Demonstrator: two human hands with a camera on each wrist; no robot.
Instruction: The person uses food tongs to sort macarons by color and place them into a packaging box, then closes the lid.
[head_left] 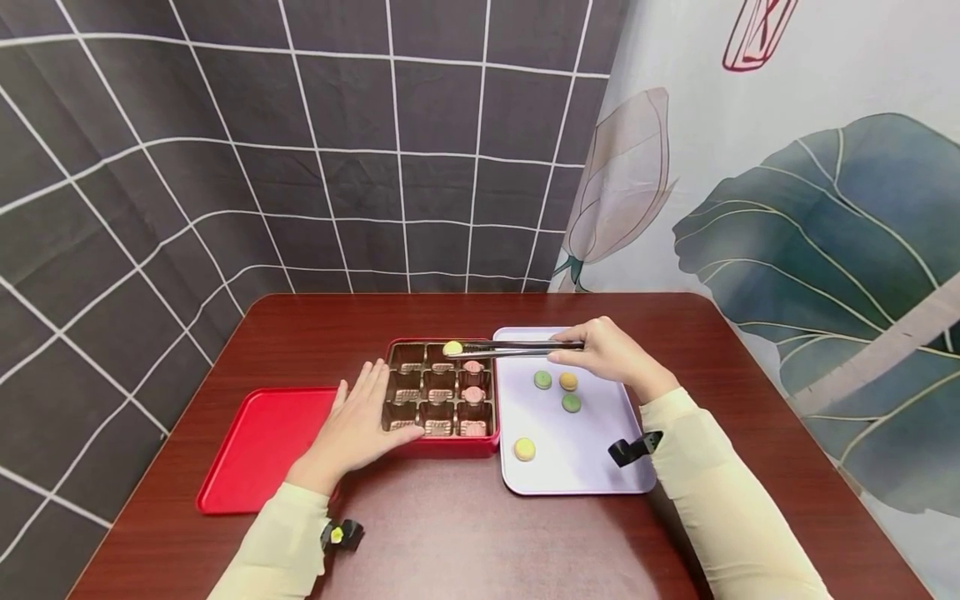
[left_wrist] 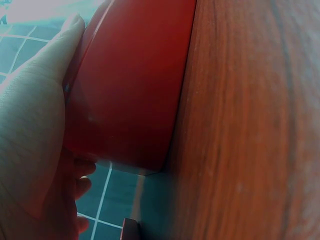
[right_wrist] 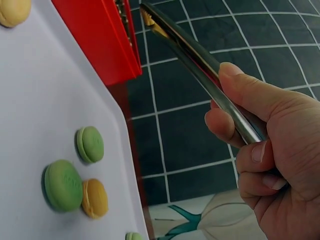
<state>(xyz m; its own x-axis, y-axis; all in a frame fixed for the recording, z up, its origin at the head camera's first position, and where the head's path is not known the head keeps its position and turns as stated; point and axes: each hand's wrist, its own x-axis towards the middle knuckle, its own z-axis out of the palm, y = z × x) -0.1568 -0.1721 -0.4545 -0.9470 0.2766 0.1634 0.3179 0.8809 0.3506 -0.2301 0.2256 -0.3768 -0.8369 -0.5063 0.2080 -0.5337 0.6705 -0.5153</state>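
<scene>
We saw our right hand (head_left: 611,354) grasping a pair of metal tongs (head_left: 517,348), with the thumb on top and the fingers (right_wrist: 227,127) curled around the handles. The tongs reached to the left, over the back row of a red box (head_left: 450,447) with a brown insert divided into nine compartments. At the tip of the tongs there was a yellow macaron (head_left: 452,347), held above the middle compartment of the back row; we could not tell if it already touched the insert. Two pink macarons (head_left: 472,367) lay in the right column of the box, one in the back compartment and one (head_left: 472,394) in the middle compartment.

Our left hand (head_left: 360,429) lay flat and released, with straight fingers (head_left: 372,385) pressing against the left wall of the box. In the left wrist view the palm (left_wrist: 35,125) touched the red wall (left_wrist: 130,90).

Just beside the box, on the right, stood a pale purple tray (head_left: 592,467). On it lay two green macarons (head_left: 542,380) (head_left: 572,402), an orange one (head_left: 568,382) between them, and a yellow one (head_left: 524,449) nearer to us. A red lid (head_left: 255,450) lay on the table (head_left: 480,542) to the left of the box, partly under our left hand.
</scene>
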